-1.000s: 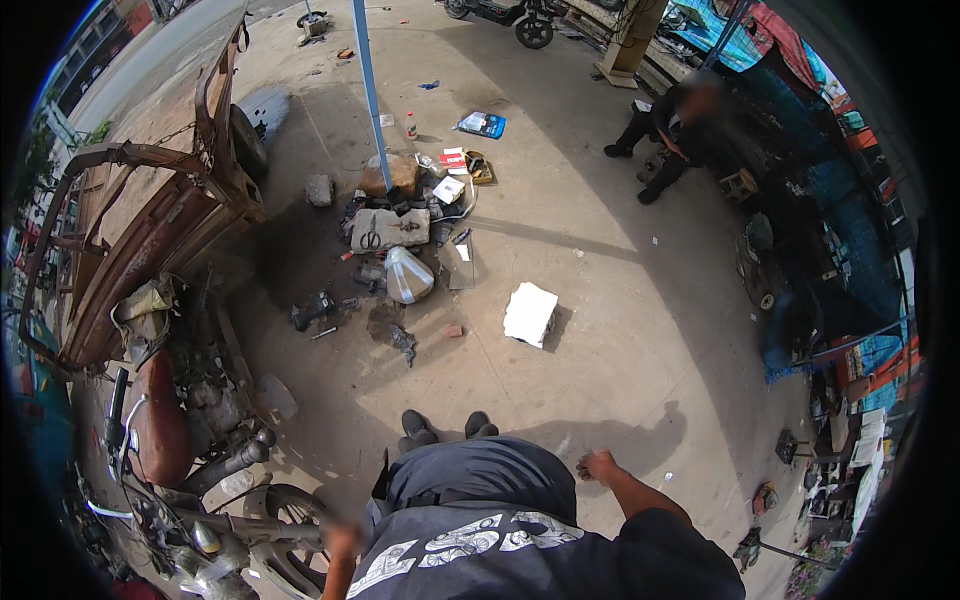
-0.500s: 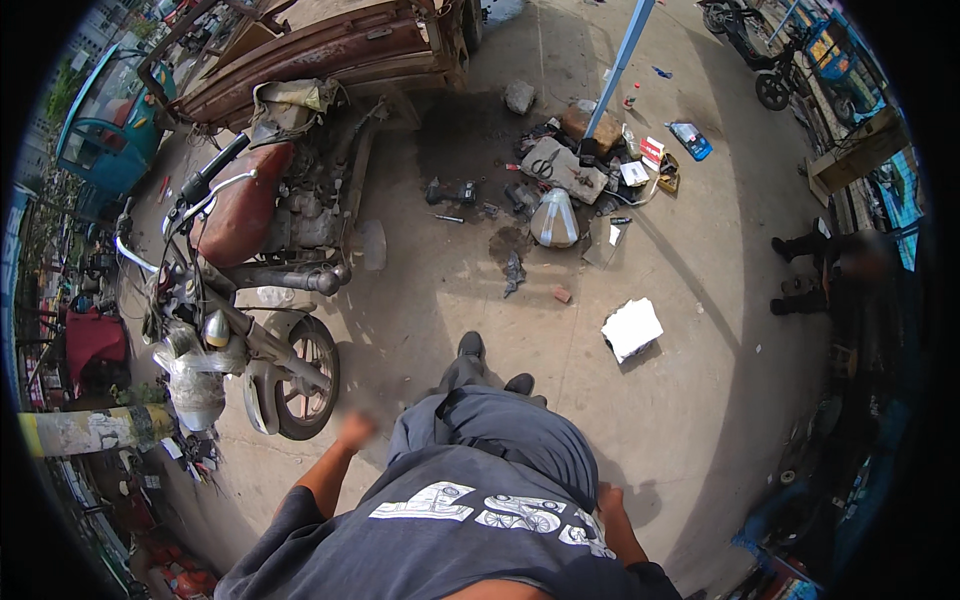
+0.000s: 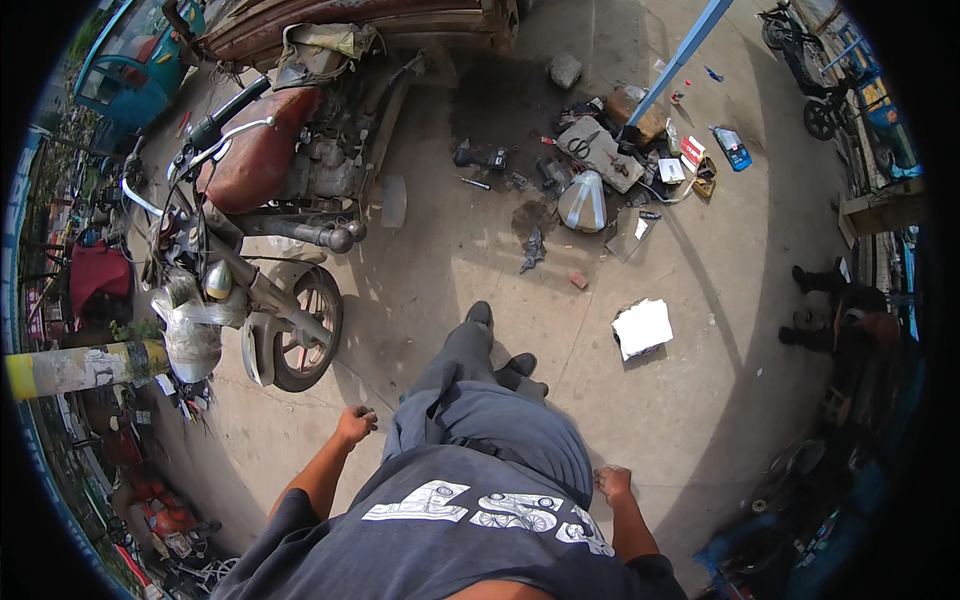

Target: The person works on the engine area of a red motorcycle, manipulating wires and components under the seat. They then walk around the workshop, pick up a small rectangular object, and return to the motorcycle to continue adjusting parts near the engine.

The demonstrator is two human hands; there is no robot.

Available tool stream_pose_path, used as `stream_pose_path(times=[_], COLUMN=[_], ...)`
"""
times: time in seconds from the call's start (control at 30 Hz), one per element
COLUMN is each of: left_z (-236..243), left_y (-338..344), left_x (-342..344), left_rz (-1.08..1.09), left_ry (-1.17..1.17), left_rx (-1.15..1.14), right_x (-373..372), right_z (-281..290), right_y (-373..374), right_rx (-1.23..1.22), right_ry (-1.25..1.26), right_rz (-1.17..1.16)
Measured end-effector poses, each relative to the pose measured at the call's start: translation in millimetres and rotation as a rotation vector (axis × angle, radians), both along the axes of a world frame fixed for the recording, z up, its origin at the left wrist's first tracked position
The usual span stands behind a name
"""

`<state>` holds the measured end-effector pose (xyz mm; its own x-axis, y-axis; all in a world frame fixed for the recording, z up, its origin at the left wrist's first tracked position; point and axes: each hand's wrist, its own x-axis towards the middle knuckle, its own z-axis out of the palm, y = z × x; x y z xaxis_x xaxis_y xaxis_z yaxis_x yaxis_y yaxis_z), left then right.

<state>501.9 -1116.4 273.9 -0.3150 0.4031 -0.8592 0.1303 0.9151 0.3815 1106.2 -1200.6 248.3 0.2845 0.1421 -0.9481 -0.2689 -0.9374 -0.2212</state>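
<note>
My left hand (image 3: 356,424) hangs beside my left hip, its fingers loosely bent and apart, with nothing in it. On the other side my right hand (image 3: 613,482) hangs by my right hip, also slightly curled around nothing that I can see. Neither touches an object. Nearest to the left hand is the front wheel (image 3: 308,330) of a motor tricycle with a dull red fuel tank (image 3: 258,150). A white box (image 3: 642,328) lies on the ground ahead of the right hand.
Ahead, a cordless drill (image 3: 482,157), a taped rounded case (image 3: 583,203), a stone slab (image 3: 603,153) and several small parts clutter the ground around a blue pole (image 3: 683,60). A striped post (image 3: 85,368) stands left. A person (image 3: 850,318) sits in shade at the right.
My feet have shifted in a step, and the view has moved so the tricycle's handlebar end and the clutter sit higher. My right hand has swung forward into fuller view.
</note>
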Motion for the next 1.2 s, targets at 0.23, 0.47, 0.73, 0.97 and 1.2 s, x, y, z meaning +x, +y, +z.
stream_pose_path(times=[0.23, 0.47, 0.73, 0.97, 1.2], left_z=[-8.6, -17.1, 12.4, 77.4, 65.4], left_y=[18.3, 158.9, 334.2, 430.8, 441.0], left_x=[-16.4, -25.4, 3.7, 58.9, 41.7], left_rz=[0.039, -0.068, -0.348, -0.407, -0.286], left_ry=[-0.01, -0.048, -0.028, 0.08, 0.306], left_rx=[-0.095, 0.034, 0.445, 0.747, 0.76], right_x=[23.5, -6.7, -71.8, -326.7, -461.1], right_z=[-20.8, -1.0, -40.8, -39.1, -3.8], right_y=[32.5, 123.6, 367.1, 582.9, 616.7], right_rx=[0.054, 0.082, 0.381, 0.784, 0.753], right_ry=[0.021, -0.43, -0.536, -0.093, 0.37], right_rz=[-0.007, 0.129, 0.114, 0.809, 1.078])
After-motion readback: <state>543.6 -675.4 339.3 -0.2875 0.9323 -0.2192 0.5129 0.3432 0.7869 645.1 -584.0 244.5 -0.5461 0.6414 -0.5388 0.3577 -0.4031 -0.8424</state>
